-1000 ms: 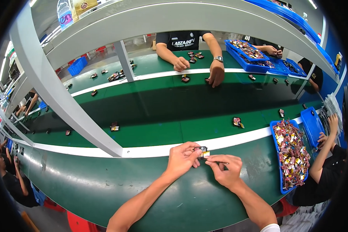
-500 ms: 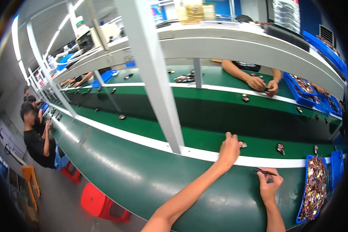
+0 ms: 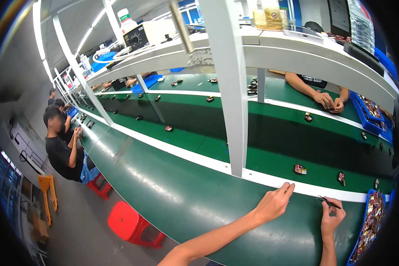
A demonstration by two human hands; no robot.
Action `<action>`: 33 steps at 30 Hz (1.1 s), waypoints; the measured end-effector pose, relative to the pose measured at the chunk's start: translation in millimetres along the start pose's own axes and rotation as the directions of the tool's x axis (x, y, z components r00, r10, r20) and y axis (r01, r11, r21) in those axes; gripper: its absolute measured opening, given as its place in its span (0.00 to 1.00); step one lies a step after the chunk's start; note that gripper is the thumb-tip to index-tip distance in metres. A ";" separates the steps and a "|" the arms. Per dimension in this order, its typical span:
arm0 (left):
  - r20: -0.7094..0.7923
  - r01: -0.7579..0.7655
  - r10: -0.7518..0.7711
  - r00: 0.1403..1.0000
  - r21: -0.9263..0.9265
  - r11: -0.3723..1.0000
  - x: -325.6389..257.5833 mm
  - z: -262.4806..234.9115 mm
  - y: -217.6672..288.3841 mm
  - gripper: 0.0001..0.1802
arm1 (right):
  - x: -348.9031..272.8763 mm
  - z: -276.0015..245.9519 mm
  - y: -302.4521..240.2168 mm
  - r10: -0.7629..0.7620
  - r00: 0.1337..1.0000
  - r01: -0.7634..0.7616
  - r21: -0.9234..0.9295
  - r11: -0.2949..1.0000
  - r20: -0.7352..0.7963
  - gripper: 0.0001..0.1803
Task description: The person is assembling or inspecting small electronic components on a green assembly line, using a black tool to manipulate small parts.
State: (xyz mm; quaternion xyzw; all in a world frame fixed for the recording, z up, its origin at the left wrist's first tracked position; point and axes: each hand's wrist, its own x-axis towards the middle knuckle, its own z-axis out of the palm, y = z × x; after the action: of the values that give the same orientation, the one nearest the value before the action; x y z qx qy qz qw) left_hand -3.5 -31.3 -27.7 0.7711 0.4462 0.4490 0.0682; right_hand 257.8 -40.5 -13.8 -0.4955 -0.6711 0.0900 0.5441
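My left hand is above the green bench, just on my side of the white rail. Its fingertips are pressed together, and whatever they may hold is too small to tell. To its right, my right hand holds black tweezers, their thin tips pointing left toward my other hand. Beyond the rail, a small dark component with a pale label lies on the green belt. Farther right on the belt are two similar components, one closer and one near the tray.
A blue tray heaped with small components stands at my right. A grey post rises from the rail under a shelf. Across the belt, a co-worker's hands handle something small. Red stools and a seated person are at left.
My left hand has drawn back from over the belt to my side of the rail; the component beside it stays on the belt. My right hand keeps the tweezers. The view has swung left.
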 end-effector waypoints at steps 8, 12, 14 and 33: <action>-0.007 -0.101 0.102 0.995 0.089 0.991 7.0 -1.3 10.6 0.06 | 5.0 -2.9 -14.4 -0.200 0.978 0.197 -0.070 0.978 -0.053 0.09; -0.036 -0.125 0.132 0.991 0.146 0.981 4.6 -10.1 3.9 0.07 | 8.2 9.3 -13.4 -0.227 0.973 0.227 -0.007 0.974 -0.048 0.11; -0.003 -0.105 0.107 0.994 0.186 0.977 2.1 -13.1 8.0 0.07 | 6.3 8.9 -10.0 -0.231 0.971 0.231 0.002 0.973 -0.061 0.11; 0.042 -0.225 0.221 0.974 0.169 0.960 0.4 -11.0 11.4 0.11 | 0.9 -7.2 0.3 -0.176 0.982 0.178 0.028 0.984 -0.062 0.12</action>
State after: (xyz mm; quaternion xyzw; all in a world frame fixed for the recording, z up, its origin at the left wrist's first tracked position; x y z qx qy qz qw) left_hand -4.6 -41.1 -15.2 0.8246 0.3928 0.4045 -0.0448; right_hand 263.9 -42.7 -10.6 -0.4270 -0.6946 0.0380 0.5777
